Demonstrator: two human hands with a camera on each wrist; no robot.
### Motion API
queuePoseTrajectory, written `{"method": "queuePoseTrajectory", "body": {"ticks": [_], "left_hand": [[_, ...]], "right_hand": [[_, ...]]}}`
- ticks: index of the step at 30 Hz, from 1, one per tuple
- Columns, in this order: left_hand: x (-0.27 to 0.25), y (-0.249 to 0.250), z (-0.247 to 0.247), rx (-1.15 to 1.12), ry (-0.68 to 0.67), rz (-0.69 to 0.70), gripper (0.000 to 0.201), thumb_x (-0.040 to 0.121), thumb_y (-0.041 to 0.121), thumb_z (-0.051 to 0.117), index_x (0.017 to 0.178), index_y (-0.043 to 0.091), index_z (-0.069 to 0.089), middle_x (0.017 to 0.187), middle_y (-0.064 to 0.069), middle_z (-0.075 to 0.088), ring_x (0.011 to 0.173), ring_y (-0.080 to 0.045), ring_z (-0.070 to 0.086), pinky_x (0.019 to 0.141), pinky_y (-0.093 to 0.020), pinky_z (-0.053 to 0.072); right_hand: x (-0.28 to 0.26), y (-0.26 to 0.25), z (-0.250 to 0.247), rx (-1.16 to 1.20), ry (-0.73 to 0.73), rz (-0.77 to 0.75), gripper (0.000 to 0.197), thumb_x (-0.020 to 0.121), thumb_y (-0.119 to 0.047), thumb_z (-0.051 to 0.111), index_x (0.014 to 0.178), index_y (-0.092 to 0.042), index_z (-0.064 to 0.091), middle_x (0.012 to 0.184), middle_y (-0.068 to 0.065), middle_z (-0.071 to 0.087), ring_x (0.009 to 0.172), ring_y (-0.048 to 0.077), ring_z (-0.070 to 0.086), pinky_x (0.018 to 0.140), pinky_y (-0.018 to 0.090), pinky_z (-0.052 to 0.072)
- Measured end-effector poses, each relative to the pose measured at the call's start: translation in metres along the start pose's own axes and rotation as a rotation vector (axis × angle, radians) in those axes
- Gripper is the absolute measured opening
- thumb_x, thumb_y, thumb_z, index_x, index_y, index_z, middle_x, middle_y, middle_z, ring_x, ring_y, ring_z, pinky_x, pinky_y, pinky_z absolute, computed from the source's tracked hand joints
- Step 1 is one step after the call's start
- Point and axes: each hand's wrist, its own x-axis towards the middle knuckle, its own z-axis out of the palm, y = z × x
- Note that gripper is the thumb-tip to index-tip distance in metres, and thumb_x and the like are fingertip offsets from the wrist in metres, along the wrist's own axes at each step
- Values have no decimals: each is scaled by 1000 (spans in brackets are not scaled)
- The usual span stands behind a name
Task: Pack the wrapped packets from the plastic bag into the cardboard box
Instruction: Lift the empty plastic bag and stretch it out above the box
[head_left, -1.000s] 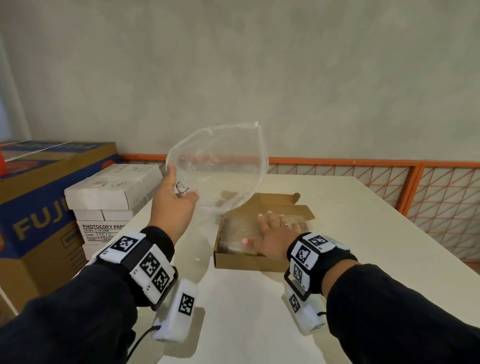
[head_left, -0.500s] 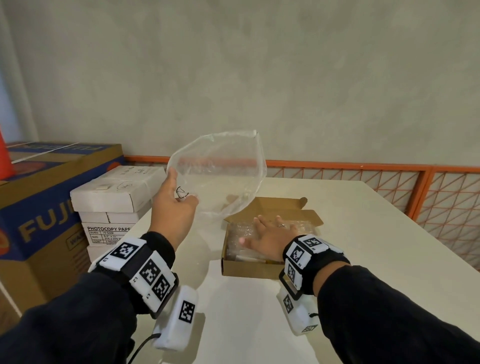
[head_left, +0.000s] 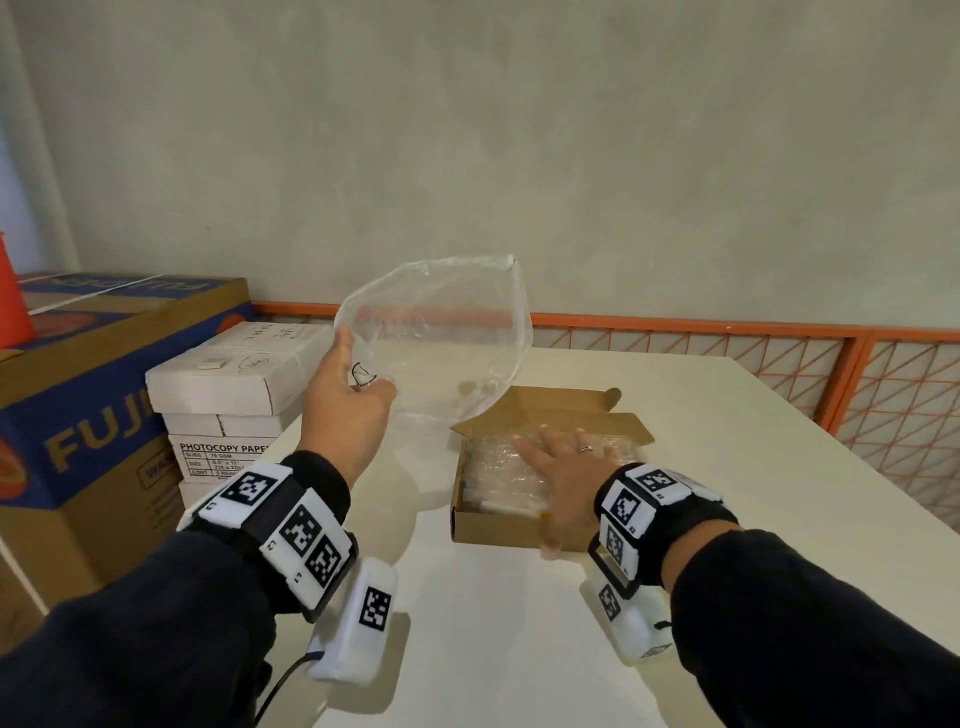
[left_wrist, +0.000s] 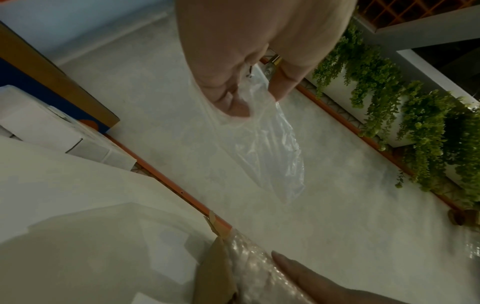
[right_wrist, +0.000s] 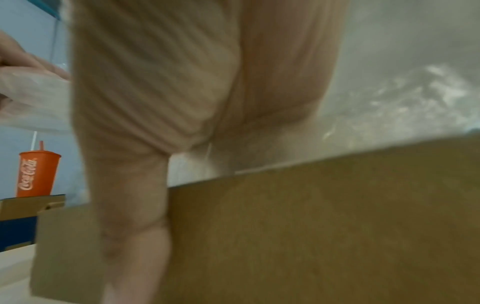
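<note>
A clear plastic bag (head_left: 436, 343) hangs puffed up in the air above the white table (head_left: 519, 623), looking empty. My left hand (head_left: 348, 400) pinches its edge between thumb and fingers; the left wrist view shows the bag (left_wrist: 270, 148) trailing from that pinch. A shallow open cardboard box (head_left: 498, 532) sits mid-table, holding bubble-wrapped packets (head_left: 498, 467). My right hand (head_left: 566, 467) lies flat on the packets with fingers spread, its thumb down over the box's near wall (right_wrist: 311, 226).
Stacked white photocopy-paper boxes (head_left: 234, 395) and a large brown-and-blue carton (head_left: 88, 415) stand left of the table. A red cup (right_wrist: 36, 170) sits on that carton. An orange mesh railing (head_left: 779, 353) runs behind and to the right.
My left hand and the bag have stayed raised, with the bag swaying slightly. My right hand has remained flat on the packets, its thumb now over the box's front wall. The head view tilted.
</note>
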Motion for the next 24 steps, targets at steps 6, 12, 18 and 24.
{"method": "queuePoseTrajectory", "body": {"ticks": [6, 12, 18, 24], "left_hand": [[2, -4, 8, 23, -18, 1, 68, 91, 4, 50, 149, 26, 19, 150, 13, 30, 96, 8, 46, 76, -6, 36], [6, -8, 11, 32, -32, 4, 69, 91, 4, 51, 148, 26, 19, 151, 13, 28, 109, -1, 48, 78, -9, 37], [12, -12, 16, 22, -34, -1, 68, 91, 3, 51, 148, 25, 21, 152, 10, 28, 112, -4, 48, 87, -15, 41], [10, -18, 24, -1, -46, -10, 70, 89, 2, 53, 148, 25, 23, 151, 9, 31, 133, -13, 39, 112, -35, 34]], "right_hand": [[11, 1, -2, -33, 29, 28, 127, 63, -25, 82, 145, -38, -15, 157, -2, -19, 143, 40, -14, 110, 63, 4], [18, 10, -7, -43, 19, 33, 130, 61, -30, 83, 144, -41, -16, 157, -4, -21, 143, 39, -14, 111, 64, 10], [14, 22, -19, -52, -33, 59, 139, 53, -44, 86, 143, -41, -21, 155, 0, -26, 140, 42, -20, 108, 68, 6], [9, 27, -15, -11, -39, 81, 130, 60, -35, 83, 144, -43, -16, 157, -3, -20, 142, 40, -15, 111, 63, 12]]}}
